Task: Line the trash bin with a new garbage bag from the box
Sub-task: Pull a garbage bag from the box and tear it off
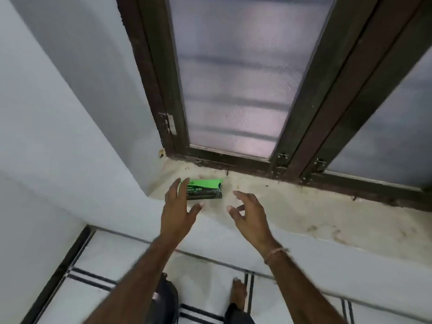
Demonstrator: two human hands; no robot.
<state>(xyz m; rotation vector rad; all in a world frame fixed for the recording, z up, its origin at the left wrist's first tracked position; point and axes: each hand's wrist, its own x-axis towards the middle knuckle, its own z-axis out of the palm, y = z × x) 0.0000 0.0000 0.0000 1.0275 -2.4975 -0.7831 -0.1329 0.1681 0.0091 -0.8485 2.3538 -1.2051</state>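
A green and black garbage bag box point(205, 189) lies on the beige window sill point(304, 211), near the sill's left corner. My left hand point(177, 209) hovers over the box's left end with fingers spread, its fingertips overlapping the box edge; contact cannot be told. My right hand point(247, 213) is in the air just right of the box, fingers loosely bent, holding nothing. No trash bin is clearly seen.
A dark brown window frame point(292, 141) with frosted panes rises behind the sill. White walls close in on the left. Below, a white tiled floor point(112, 258) with black stripes, my bare foot point(238, 292) and a dark object point(163, 298) on the floor.
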